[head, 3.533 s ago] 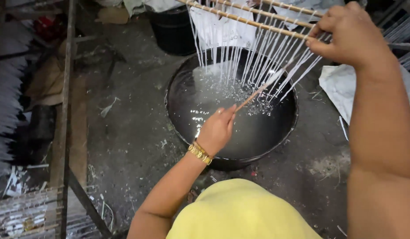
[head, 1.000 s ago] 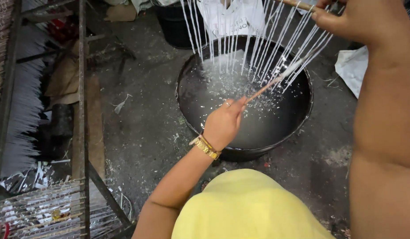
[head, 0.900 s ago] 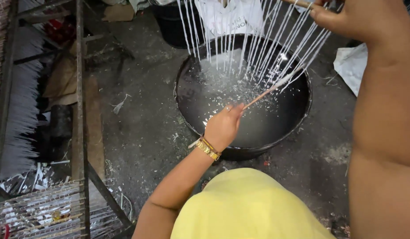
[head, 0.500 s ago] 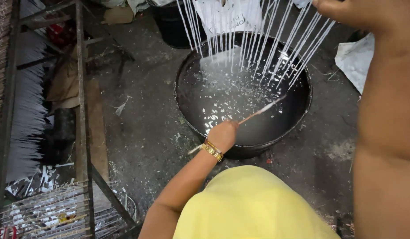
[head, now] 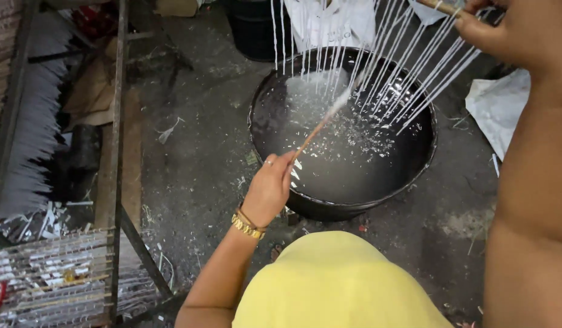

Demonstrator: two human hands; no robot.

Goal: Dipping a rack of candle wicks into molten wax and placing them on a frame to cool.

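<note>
On the far left, racks (head: pixel 56 285) hold rows of thin white rods laid flat and apart — likely so each can dry without touching the next — and a metal frame (head: pixel 118 121) stands upright beside them. Moving toward the middle, your left hand (head: pixel 270 185), a gold bracelet (head: pixel 247 223) at the wrist, pinches the bare end of a thin stick (head: pixel 320 124) between thumb and fingertips; its white-coated tip points up and away into the hanging strands, apparently to part them. Below sits a wide black basin (head: pixel 354 200) on the floor, filled with pale liquid flecked with white bits, placed directly under the strands so drips land back in it. Over the basin hangs a curtain of white strands (head: pixel 378 67), slanting down from wooden rods (head: pixel 439 7) at the top edge. On the right, your right hand (head: pixel 505 30) is closed around those rods, fingers curled tight, holding them high — the strand tips hover just above the liquid.
</note>
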